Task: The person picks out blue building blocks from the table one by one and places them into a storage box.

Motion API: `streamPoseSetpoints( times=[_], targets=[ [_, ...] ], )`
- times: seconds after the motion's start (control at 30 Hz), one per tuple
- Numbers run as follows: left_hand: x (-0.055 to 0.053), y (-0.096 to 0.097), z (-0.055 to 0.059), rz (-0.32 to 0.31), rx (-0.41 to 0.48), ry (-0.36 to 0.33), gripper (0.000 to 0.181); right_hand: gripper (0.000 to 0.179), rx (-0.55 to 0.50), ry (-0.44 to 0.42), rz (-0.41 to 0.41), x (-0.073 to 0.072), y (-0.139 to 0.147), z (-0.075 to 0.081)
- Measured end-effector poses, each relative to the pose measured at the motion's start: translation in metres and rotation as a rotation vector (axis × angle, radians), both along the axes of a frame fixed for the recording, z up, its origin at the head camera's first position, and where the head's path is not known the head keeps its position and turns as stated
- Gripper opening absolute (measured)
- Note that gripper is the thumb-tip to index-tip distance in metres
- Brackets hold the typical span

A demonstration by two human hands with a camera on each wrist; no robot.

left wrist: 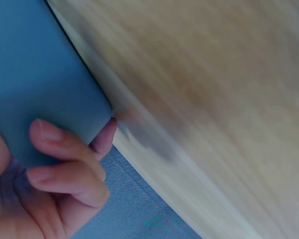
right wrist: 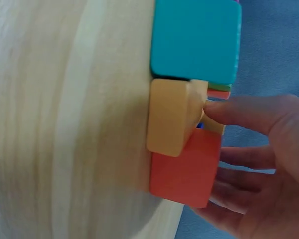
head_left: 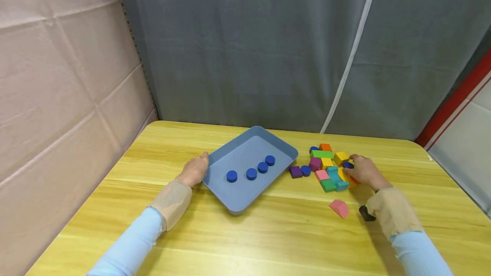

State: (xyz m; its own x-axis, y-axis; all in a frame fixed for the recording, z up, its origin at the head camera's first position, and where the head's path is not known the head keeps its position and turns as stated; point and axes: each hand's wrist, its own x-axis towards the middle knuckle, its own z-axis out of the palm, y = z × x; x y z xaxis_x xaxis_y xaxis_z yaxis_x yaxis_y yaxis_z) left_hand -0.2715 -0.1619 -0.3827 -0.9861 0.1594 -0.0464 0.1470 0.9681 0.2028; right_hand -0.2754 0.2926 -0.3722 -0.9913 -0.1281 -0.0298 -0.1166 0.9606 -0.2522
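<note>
Head view shows the left hand [head_left: 195, 170] gripping the blue-grey tray [head_left: 245, 152] containing four blue discs [head_left: 232, 176]; the right hand [head_left: 366, 171] reaches another blue disc [head_left: 347, 165] among coloured blocks [head_left: 321, 154], its grip unclear.

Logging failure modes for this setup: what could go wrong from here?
1. The right hand is in a tight cluster; lifting the blue disc could nudge the orange block or red block beside it.
2. The left hand grips the tray; a tug might slide the four discs inside.
</note>
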Motion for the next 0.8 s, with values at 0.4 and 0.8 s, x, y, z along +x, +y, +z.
streamPoseSetpoints(
  times=[0.4, 0.8],
  targets=[
    [0.0014, -0.0001, -0.0003, -0.007, 0.013, 0.012, 0.04, 0.037, 0.005, 0.028, 0.043, -0.0019, 0.0, -0.0078],
    [0.0017, 0.0002, 0.0002, -0.005, 0.009, 0.012, 0.04, 0.036, 0.028, -0.019, 0.066, -0.0026, 0.0016, -0.0065]
  ],
)
